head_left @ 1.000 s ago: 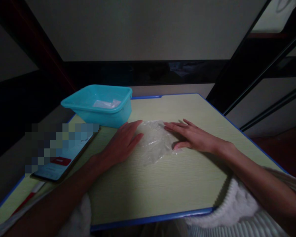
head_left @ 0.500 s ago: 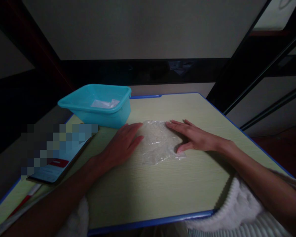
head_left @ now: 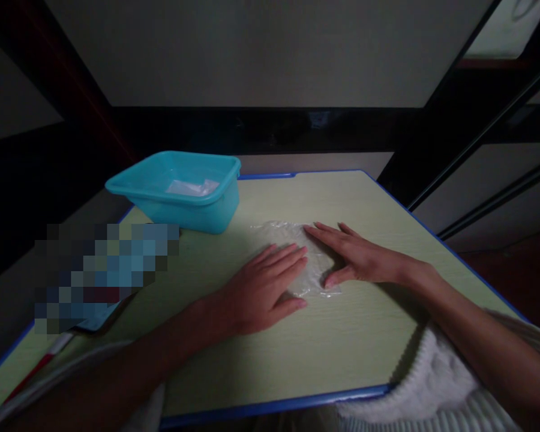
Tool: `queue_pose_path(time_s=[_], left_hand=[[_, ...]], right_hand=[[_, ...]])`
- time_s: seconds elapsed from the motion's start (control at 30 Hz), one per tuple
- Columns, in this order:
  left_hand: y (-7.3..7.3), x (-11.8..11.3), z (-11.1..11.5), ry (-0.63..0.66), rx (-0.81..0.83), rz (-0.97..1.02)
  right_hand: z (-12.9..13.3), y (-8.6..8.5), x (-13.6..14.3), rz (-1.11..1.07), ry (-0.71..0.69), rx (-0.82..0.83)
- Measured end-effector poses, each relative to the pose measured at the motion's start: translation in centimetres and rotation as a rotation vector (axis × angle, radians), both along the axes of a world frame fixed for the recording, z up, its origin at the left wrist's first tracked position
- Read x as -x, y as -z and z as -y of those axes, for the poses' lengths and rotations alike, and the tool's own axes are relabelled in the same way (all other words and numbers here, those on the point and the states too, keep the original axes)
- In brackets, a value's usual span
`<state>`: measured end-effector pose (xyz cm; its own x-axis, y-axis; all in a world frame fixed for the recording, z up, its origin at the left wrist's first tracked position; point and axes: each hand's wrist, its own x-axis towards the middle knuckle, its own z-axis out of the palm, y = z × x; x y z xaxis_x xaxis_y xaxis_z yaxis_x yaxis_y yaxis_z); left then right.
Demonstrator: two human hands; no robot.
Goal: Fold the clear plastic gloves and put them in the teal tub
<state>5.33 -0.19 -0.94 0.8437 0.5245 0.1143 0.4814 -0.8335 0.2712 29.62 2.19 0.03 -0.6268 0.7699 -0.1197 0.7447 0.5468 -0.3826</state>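
Observation:
A clear plastic bag (head_left: 317,267), thin and wrinkled, lies flat on the light wood-grain table (head_left: 270,366) in front of me. My left hand (head_left: 267,291) is spread palm down over the bag's left and middle part, covering much of it. At the bag's right edge, my right hand (head_left: 351,255) rests with its fingers outstretched, the fingertips and thumb on the plastic. Neither hand is closed around anything.
A turquoise plastic basin (head_left: 225,207) with clear plastic packets (head_left: 193,188) inside stands at the back left. Left of my forearm lies a phone (head_left: 101,318), partly blurred out, beside a red and white pen-like stick (head_left: 40,363). Blue edging (head_left: 274,408) borders the table.
My left hand has moved right, from the bag's left edge onto its middle. The right hand has stayed almost in place at the right edge.

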Motion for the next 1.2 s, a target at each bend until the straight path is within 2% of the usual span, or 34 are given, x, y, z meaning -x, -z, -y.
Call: queue_pose_path(time_s=[0.1, 0.6, 0.77, 0.9, 0.97, 1.07, 1.2], left_hand=[[0.2, 0.0, 0.1, 0.001, 0.033, -0.088], [-0.4, 3.0, -0.5, 0.010, 0.054, -0.206], [-0.8, 3.7, -1.0, 0.051, 0.147, -0.129], [-0.7, 3.4, -1.2, -0.051, 0.124, 0.033], [-0.5, 3.1, -1.2, -0.118, 0.055, 0.126], [-0.2, 2.8, -1.1, -0.174, -0.040, 0.227], [-0.1, 2.7, -0.9, -0.169, -0.096, 0.282]], right_hand=[[0.0, 0.1, 0.0, 0.006, 0.015, 0.013], [0.1, -0.2, -0.2, 0.061, 0.005, 0.029], [0.0, 0.0, -0.3, 0.045, -0.025, 0.008], [-0.1, 0.3, -0.6, 0.018, -0.072, -0.031], [0.1, -0.1, -0.7, -0.020, -0.082, -0.070], [0.9, -1.6, -0.4, -0.118, -0.120, -0.132], [2.2, -3.8, 0.3, -0.171, -0.229, -0.057]])
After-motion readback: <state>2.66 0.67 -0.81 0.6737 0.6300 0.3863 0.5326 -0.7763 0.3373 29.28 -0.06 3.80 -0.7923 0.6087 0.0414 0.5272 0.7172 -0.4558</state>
